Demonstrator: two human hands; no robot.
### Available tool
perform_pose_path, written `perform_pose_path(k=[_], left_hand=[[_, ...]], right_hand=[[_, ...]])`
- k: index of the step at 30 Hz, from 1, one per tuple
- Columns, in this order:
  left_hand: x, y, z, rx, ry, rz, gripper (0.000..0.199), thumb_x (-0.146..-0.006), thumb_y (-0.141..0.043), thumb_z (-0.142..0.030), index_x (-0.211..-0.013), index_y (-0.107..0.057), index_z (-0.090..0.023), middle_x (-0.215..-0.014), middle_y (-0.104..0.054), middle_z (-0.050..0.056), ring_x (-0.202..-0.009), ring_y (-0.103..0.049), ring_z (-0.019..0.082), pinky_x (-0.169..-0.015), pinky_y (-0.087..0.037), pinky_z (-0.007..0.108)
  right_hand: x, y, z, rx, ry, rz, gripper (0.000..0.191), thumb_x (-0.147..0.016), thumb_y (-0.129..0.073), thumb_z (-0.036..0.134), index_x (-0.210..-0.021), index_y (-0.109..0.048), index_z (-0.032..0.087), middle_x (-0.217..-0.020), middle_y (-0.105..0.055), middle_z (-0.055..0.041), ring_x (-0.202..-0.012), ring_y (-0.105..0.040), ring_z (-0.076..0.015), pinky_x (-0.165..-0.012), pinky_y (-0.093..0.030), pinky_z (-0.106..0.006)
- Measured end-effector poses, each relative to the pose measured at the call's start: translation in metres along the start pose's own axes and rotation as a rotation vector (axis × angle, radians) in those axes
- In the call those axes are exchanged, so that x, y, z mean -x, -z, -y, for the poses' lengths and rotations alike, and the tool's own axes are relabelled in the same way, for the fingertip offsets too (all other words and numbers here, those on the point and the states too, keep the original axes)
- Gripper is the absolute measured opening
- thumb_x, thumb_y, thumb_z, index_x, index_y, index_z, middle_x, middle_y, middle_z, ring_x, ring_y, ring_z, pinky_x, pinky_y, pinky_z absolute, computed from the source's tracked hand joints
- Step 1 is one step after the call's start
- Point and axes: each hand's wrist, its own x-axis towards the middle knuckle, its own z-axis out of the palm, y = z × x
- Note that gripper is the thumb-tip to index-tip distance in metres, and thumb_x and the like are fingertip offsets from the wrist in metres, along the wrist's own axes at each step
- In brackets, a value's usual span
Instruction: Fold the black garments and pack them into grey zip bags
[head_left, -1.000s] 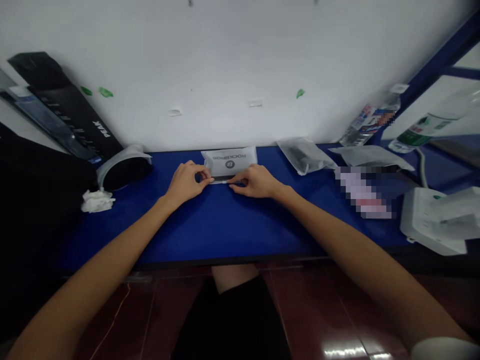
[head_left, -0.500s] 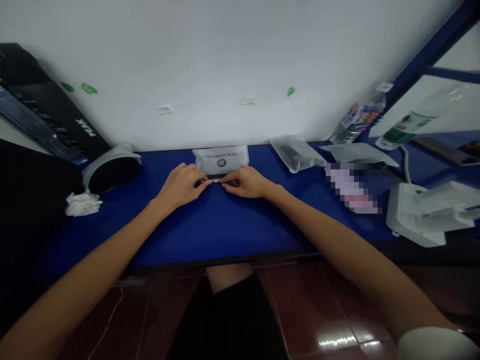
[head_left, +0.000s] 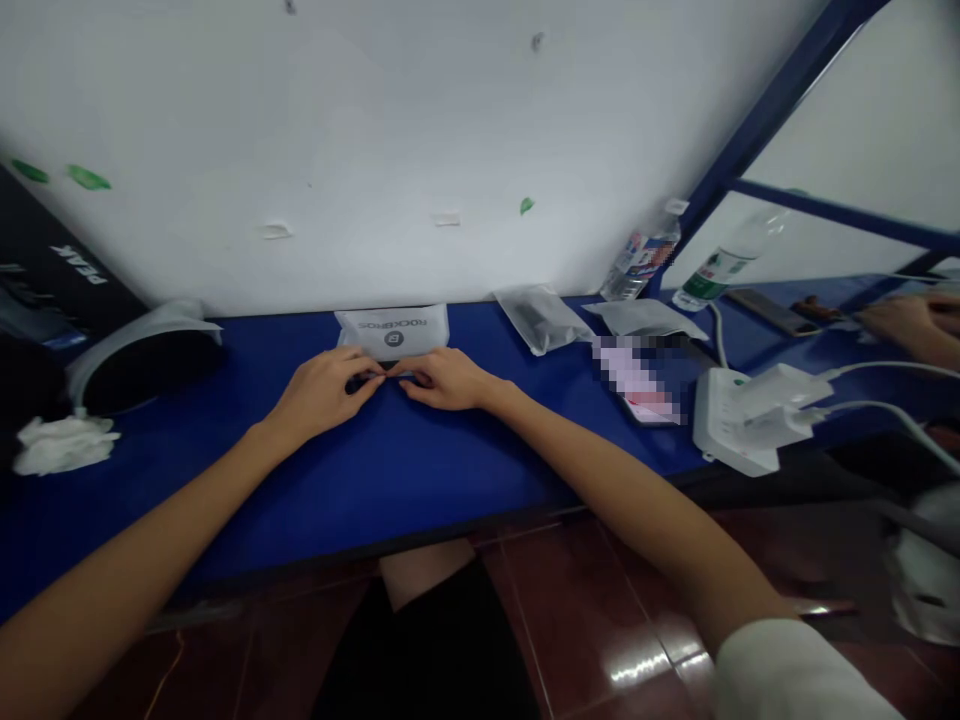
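A frosted plastic bag printed "ROCKBROS" lies on the blue table against the wall, its lettering upside down to me. My left hand pinches the bag's near edge with thumb and forefinger. Just beside it, my right hand also pinches that edge, and the fingertips of both hands nearly meet. The fingers hide most of the edge, so any small part between them cannot be made out.
Two more frosted bags, a phone, a water bottle and a white power strip with chargers stand right. Crumpled tissue and a black-filled bag sit left. Another person's hand shows far right.
My view has turned right, so things sit further left. Both hands stay at the bag's edge, fingertips closer together. The small pale piece between them is now hidden.
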Motion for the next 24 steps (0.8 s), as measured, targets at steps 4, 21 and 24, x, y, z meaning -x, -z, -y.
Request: perform_pose_path(k=[4,21,24], left_hand=[[-0.003,-0.007,0.004,0.167,0.087,-0.037,0.022,-0.095,-0.066,-0.04,-0.097,-0.081,-0.025,-0.096,-0.076,0.006,-0.087,-0.071,0.024,-0.079,-0.058,0.038],[0.0,-0.014,-0.006,0.212,0.185,-0.041,0.007,-0.086,-0.069,-0.021,-0.091,-0.073,-0.023,-0.093,-0.07,0.003,-0.09,-0.066,0.023,-0.086,-0.05,0.04],[0.0,-0.016,-0.005,0.219,0.197,-0.045,0.006,-0.086,-0.069,-0.021,-0.091,-0.071,-0.023,-0.094,-0.068,0.003,-0.09,-0.065,0.023,-0.083,-0.049,0.039]], right_hand=[[-0.001,0.0,0.003,0.011,-0.046,0.008,0.035,-0.105,-0.06,0.028,-0.137,-0.075,0.021,-0.086,-0.075,-0.0018,-0.074,-0.06,-0.0172,-0.071,-0.036,-0.029],[-0.001,-0.009,0.001,-0.053,-0.14,-0.036,0.029,-0.101,-0.064,0.028,-0.124,-0.08,0.022,-0.073,-0.068,0.0023,-0.066,-0.056,-0.0135,-0.068,-0.034,-0.027],[-0.001,-0.009,0.001,-0.061,-0.149,-0.034,0.028,-0.099,-0.065,0.026,-0.123,-0.08,0.022,-0.071,-0.067,0.0033,-0.065,-0.056,-0.0133,-0.068,-0.034,-0.027]])
